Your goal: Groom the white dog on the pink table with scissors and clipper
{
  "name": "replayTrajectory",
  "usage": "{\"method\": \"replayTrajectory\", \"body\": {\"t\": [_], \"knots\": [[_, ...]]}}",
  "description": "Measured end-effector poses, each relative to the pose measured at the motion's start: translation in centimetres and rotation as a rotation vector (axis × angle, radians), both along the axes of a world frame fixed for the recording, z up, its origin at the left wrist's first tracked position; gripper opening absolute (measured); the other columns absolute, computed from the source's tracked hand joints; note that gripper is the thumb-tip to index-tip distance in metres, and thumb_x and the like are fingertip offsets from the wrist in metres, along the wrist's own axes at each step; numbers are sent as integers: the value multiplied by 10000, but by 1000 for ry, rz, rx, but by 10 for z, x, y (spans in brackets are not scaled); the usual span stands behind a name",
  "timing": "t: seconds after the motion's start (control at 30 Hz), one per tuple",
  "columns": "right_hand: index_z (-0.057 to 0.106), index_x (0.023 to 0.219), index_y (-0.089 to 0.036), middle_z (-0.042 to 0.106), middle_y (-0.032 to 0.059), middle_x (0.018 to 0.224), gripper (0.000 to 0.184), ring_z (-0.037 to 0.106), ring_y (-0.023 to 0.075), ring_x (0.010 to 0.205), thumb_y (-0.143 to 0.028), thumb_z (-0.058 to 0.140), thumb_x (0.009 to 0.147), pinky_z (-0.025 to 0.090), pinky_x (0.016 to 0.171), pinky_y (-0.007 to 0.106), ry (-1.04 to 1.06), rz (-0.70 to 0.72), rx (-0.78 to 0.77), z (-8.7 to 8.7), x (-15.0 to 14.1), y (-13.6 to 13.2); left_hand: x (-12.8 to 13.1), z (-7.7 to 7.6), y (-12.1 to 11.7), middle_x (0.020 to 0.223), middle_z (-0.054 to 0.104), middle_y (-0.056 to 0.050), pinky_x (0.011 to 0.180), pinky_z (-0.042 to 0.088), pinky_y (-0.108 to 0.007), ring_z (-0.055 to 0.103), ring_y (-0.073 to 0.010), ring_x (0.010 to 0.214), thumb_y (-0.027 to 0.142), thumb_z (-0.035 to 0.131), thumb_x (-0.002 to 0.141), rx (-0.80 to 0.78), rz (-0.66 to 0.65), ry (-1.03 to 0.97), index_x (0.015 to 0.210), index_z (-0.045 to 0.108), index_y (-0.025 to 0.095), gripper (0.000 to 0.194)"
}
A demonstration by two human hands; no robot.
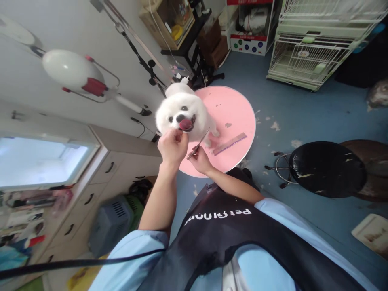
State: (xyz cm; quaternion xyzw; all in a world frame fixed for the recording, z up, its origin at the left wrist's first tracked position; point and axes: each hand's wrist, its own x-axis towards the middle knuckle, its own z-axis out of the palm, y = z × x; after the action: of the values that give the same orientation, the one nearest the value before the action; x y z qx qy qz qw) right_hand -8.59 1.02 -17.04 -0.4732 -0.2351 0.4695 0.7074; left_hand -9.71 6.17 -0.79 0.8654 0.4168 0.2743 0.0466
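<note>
A fluffy white dog (pixel 182 106) stands on a round pink table (pixel 239 107), facing me with its tongue out. My left hand (pixel 173 147) is closed at the dog's chin, just under the mouth; its curled fingers hide what exactly they pinch. In my right hand (pixel 200 161) is a pair of scissors (pixel 198 146), gripped by the handles. The blades point up beside the dog's chest, and I cannot tell whether they touch the fur. To the right of the dog's front paws, a comb (pixel 230 144) lies flat on the table.
A white dryer (pixel 72 72) on an arm hangs at the left, above drawers (pixel 100 178). A grey pet carrier (pixel 110 222) sits low on the left. Wire cages (pixel 312 60) stand at the back right, a black stool (pixel 327 169) nearer. Tufts of fur (pixel 275 125) litter the blue floor.
</note>
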Motion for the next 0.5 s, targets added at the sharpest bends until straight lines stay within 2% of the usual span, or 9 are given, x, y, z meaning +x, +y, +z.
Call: {"method": "replayTrajectory", "body": {"t": [0.07, 0.17, 0.4, 0.5], "knots": [[399, 1037, -246, 613, -7, 906, 415, 653, 167, 851, -288, 699, 754, 549, 854, 384, -65, 15, -2, -6, 9, -3, -2, -1, -1, 543, 419, 32, 594, 300, -247, 410, -103, 572, 182, 616, 738, 12, -5, -18, 585, 436, 185, 237], [406, 1041, -239, 610, -1, 904, 370, 653, 169, 850, -252, 661, 774, 552, 838, 384, -129, 74, -25, -10, 24, -7, -3, -3, -5, 545, 408, 31, 589, 290, -253, 401, -104, 572, 174, 610, 739, 23, -2, -42, 574, 393, 190, 273], [401, 1047, -233, 599, 15, 923, 344, 636, 178, 851, -261, 634, 795, 537, 851, 412, -398, 233, -19, -14, 78, -17, -4, -10, -11, 547, 406, 33, 578, 295, -254, 409, -110, 568, 150, 621, 727, 27, 41, -127, 596, 441, 194, 228], [403, 1020, -228, 590, 31, 941, 335, 617, 192, 870, -299, 640, 795, 522, 844, 414, -543, 285, -18, -11, 105, -19, -5, -12, -15, 550, 417, 29, 578, 296, -254, 410, -111, 571, 149, 622, 721, 10, 92, -138, 598, 455, 193, 212]]}}
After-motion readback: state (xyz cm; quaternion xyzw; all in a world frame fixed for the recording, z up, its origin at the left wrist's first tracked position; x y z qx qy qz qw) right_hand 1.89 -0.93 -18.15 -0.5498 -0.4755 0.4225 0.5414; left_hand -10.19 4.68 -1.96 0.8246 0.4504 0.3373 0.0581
